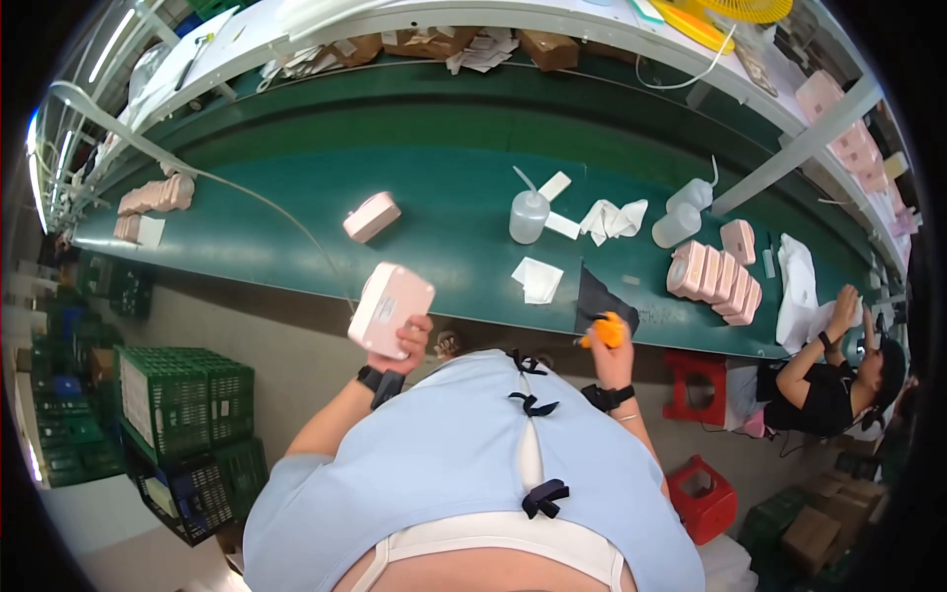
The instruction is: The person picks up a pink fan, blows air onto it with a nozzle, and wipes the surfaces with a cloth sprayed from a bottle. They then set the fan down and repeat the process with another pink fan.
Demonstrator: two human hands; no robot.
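Observation:
My left hand (406, 343) grips a pale pink box-shaped device (393, 304) with rounded corners, held at the bench's front edge; a grey label shows on its face. My right hand (614, 357) is closed round a small orange object with a black part (608, 330), whose kind I cannot make out. That hand hovers by a black sheet (602, 296) lying at the front edge. A folded white cloth (538, 280) lies between my hands on the green bench (464, 237). Another pink device (372, 217) rests farther back, beyond my left hand.
Behind the cloth stands a clear squeeze bottle (529, 217) beside small white boxes and a crumpled cloth (614, 221). Two more bottles (677, 227) and a row of pink devices (715, 282) are at right. Beyond them a co-worker (829, 385) sits. Green crates (187, 405) stack at left.

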